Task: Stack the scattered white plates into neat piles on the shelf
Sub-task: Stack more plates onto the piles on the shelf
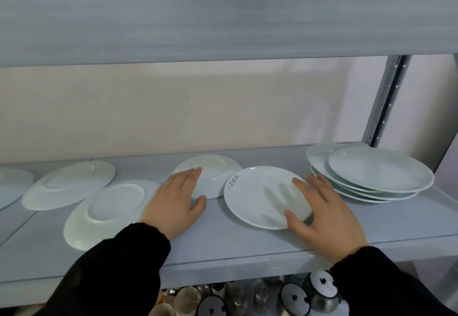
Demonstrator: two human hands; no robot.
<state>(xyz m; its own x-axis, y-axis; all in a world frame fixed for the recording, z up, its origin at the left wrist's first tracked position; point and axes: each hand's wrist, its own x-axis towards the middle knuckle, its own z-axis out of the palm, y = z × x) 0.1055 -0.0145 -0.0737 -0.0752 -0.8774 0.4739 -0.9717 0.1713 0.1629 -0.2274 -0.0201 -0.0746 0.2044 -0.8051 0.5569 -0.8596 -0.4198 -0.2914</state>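
Several white plates lie on the grey shelf (235, 244). At the right stands an uneven stack of plates (376, 174), the top one shifted to the right. In the middle an upright plate with grey lettering (257, 192) lies beside an upside-down plate (215, 172). My right hand (324, 214) hovers spread over the lettered plate's right side and casts a shadow on it, thumb at the near rim. My left hand (176, 199) lies flat, fingertips on the upside-down plate, thumb at its front edge. Two more upside-down plates (69, 184) (109, 211) and a partly cut-off plate (10, 184) lie to the left.
A thick grey upper shelf board (223, 26) hangs close overhead. A perforated metal post (386, 100) rises at the back right, with a cream wall behind. On the level below stand metal pots with lids (292, 296).
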